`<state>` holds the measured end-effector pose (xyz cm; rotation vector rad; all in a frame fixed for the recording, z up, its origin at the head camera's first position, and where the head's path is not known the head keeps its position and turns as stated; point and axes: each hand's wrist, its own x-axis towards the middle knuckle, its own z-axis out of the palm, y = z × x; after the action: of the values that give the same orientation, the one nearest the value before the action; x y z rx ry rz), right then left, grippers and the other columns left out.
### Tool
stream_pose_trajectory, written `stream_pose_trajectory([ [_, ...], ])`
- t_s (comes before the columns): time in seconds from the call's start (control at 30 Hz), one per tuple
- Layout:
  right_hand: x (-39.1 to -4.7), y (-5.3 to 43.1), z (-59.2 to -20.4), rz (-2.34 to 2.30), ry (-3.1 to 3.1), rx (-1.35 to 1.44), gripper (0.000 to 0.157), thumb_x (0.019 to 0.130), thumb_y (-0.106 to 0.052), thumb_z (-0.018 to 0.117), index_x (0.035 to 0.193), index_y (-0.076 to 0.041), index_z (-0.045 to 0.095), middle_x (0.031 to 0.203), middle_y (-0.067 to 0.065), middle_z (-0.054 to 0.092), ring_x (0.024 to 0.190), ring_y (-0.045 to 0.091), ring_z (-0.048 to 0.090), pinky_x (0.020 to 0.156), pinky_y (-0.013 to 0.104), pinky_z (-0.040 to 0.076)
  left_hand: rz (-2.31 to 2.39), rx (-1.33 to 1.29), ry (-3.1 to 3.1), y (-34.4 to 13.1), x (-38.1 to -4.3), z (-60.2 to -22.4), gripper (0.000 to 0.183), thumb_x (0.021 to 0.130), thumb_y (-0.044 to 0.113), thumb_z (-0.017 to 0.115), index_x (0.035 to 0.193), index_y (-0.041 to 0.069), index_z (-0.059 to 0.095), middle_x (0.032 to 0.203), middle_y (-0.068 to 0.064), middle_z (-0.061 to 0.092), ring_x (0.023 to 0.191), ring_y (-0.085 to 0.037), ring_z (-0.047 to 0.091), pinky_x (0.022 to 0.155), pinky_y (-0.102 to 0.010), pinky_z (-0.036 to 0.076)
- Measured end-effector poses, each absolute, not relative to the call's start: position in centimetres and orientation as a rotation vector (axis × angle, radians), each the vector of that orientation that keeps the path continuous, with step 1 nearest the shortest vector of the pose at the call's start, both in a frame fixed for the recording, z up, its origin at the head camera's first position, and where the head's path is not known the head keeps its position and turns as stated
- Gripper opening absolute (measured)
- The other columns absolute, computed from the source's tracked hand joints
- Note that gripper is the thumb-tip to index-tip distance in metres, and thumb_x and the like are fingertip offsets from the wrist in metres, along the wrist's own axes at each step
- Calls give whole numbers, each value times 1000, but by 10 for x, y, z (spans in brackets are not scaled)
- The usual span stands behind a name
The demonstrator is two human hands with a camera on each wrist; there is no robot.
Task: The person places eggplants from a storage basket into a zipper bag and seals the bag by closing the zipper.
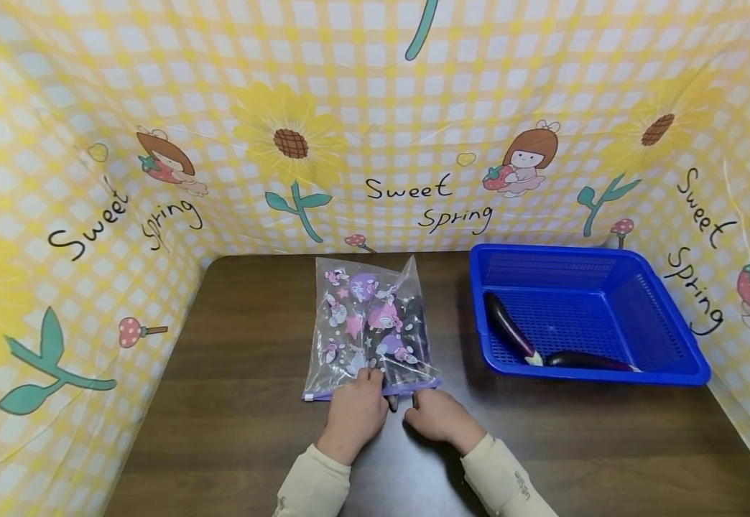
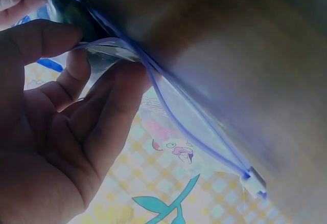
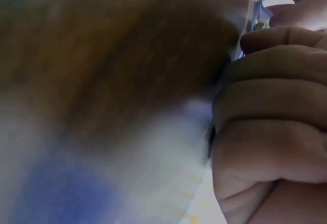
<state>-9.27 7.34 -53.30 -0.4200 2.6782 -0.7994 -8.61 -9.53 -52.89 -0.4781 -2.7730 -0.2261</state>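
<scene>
A clear zip bag (image 1: 353, 305) printed with pink and purple cartoon figures lies flat, its purple-edged mouth toward me. My left hand (image 1: 357, 409) pinches the upper edge of the mouth between thumb and fingers; in the left wrist view the mouth gapes there, with the white slider (image 2: 253, 182) at its far end. A dark green, rounded vegetable (image 2: 65, 5) shows its end at the opening, the rest inside the bag. My right hand (image 1: 441, 415), fingers curled, grips the mouth's right end. In the right wrist view its curled fingers (image 3: 271, 96) hide most of the bag.
On the right stands a blue plastic basket (image 1: 662, 294) with two eggplants in it, one eggplant (image 1: 507, 327) along its left side and another eggplant (image 1: 591, 360) along the front. A yellow checked cloth (image 1: 375, 129) rises behind and beside the brown wooden table (image 1: 239, 345).
</scene>
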Motion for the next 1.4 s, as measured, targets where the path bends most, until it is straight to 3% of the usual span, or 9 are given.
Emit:
stream_pose_trajectory([
  [0.17, -97, 71, -533, -835, 2618, -408, 26, 79, -23, 55, 57, -16, 42, 53, -6, 31, 47, 13, 33, 44, 32, 29, -192, -475, -2697, -98, -81, -529, 22, 66, 14, 69, 81, 3, 58, 71, -10, 53, 40, -23, 46, 35, -38, 35],
  [0.4, -97, 70, -533, -869, 2593, -342, 25, 78, -22, 56, 57, -16, 44, 49, -4, 42, 42, 14, 43, 41, 32, 34, -217, -376, -2736, -104, -77, -530, 23, 67, 10, 69, 87, 3, 59, 75, -9, 56, 45, -25, 52, 34, -39, 35],
  [0.6, -95, 72, -532, -887, 2578, -321, 21, 77, -23, 56, 60, -15, 45, 50, -3, 46, 42, 14, 46, 42, 33, 36, -270, -320, -2736, -116, -78, -531, 22, 67, 9, 68, 86, 2, 59, 79, -12, 55, 59, -29, 55, 37, -40, 39],
  [0.9, -95, 77, -531, -913, 2565, -307, 17, 77, -21, 55, 63, -15, 47, 48, -3, 47, 37, 13, 46, 41, 33, 38, -447, -375, -2690, -134, -85, -536, 38, 63, 6, 71, 98, 1, 57, 105, -19, 51, 87, -35, 52, 47, -44, 47],
  [1.13, -93, 77, -530, -917, 2559, -295, 16, 77, -20, 54, 63, -15, 47, 41, -5, 45, 31, 10, 43, 37, 32, 37, -455, -291, -2733, -137, -86, -536, 45, 66, 8, 73, 107, 2, 55, 118, -24, 46, 94, -38, 49, 50, -48, 46],
  [1.4, -92, 77, -529, -922, 2562, -281, 16, 76, -19, 53, 62, -15, 46, 39, -6, 43, 30, 10, 42, 36, 32, 37, -473, -210, -2662, -137, -89, -533, 39, 67, 7, 73, 103, 2, 56, 125, -26, 44, 102, -42, 45, 61, -51, 44],
])
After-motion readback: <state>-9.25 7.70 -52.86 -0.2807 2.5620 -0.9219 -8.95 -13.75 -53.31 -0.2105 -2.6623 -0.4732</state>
